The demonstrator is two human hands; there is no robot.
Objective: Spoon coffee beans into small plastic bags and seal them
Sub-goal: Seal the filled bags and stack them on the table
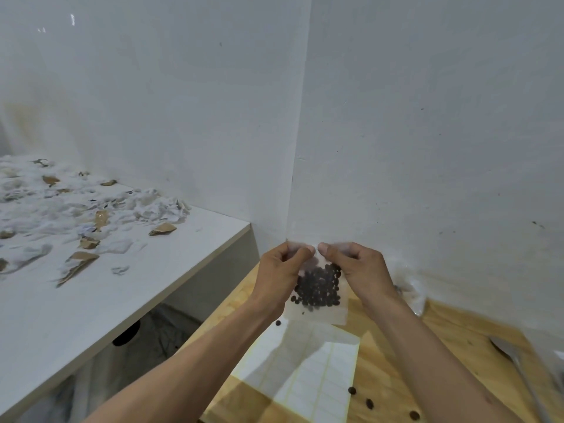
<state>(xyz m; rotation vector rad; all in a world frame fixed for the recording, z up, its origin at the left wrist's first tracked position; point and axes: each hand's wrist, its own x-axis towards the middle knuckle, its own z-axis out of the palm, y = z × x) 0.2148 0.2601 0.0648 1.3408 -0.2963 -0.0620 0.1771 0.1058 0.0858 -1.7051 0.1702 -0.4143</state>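
Loose beans (369, 403) lying nearest on the wooden table (457, 331); above, left hand (279, 270) and right hand (358, 268) are pinching the filled bag (317, 290) top, seemingly sealing; press evenly outward, keeping beans low.

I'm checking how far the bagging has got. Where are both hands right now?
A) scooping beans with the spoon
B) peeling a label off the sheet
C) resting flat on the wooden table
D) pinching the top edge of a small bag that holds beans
D: the left hand and the right hand pinch the top edge of the small plastic bag, with coffee beans inside it; the spoon lies untouched on the wooden table.
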